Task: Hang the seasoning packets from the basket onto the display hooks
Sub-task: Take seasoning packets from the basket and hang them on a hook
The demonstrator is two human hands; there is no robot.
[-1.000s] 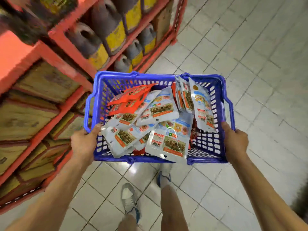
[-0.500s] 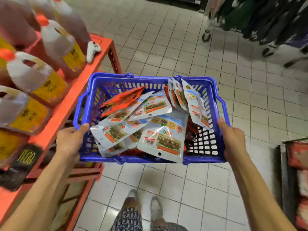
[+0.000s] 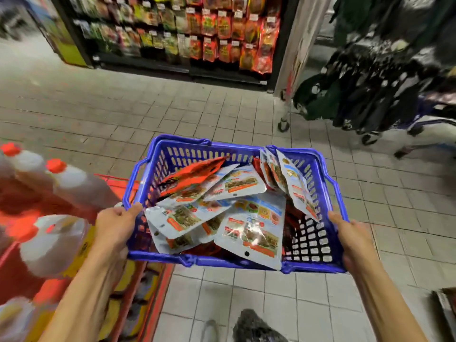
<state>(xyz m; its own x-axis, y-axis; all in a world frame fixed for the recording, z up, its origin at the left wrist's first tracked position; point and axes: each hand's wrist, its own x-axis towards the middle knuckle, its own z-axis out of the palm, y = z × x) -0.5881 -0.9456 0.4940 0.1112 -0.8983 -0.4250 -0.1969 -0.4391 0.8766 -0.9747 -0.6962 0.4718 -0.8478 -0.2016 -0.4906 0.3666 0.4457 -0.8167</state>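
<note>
Both hands carry the blue plastic basket [image 3: 318,169] in front of the body. The left hand [image 3: 114,224] grips the left rim with the thumb laid over the edge, and the right hand [image 3: 350,233] grips the right rim in the same way. The seasoning packets [image 3: 251,230] are all inside the basket, in a loose pile; most are white, a few red ones [image 3: 195,172] lie on top at the back, and several stand against the right wall.

The display rack [image 3: 197,33] with hanging packets is well apart, across the tiled floor [image 3: 123,114], so I judge that no packet is hung yet and the step in hand is to bring the basket there.

The risk I see is tilt: the packets look smooth and lie loosely, so a tipped basket could let them slide over the rim. The shelf of oil bottles [image 3: 61,183] is just beside the left hand, and the clothes rack [image 3: 370,82] stands near the way; a bump could knock the basket.
</note>
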